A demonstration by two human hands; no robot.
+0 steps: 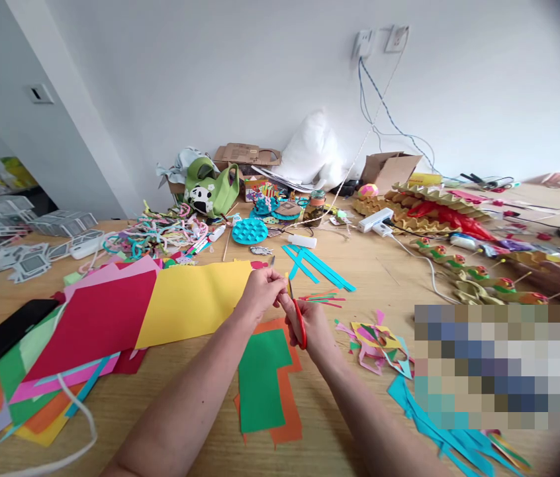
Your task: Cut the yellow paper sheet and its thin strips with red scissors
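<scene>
Red-handled scissors are in my right hand, with their blades pointing away from me. Close beside the blades, my left hand is pinched. A small yellow sliver of paper shows at its fingertips, mostly hidden by the fingers. Below both hands lies a cut sheet of green paper on top of orange paper. Just beyond the right hand are thin coloured paper strips and wider blue strips.
At left, yellow paper and red paper top a stack near a black phone-like object. Paper scraps and blue offcuts lie right. Behind stand a green panda bag and a blue disc.
</scene>
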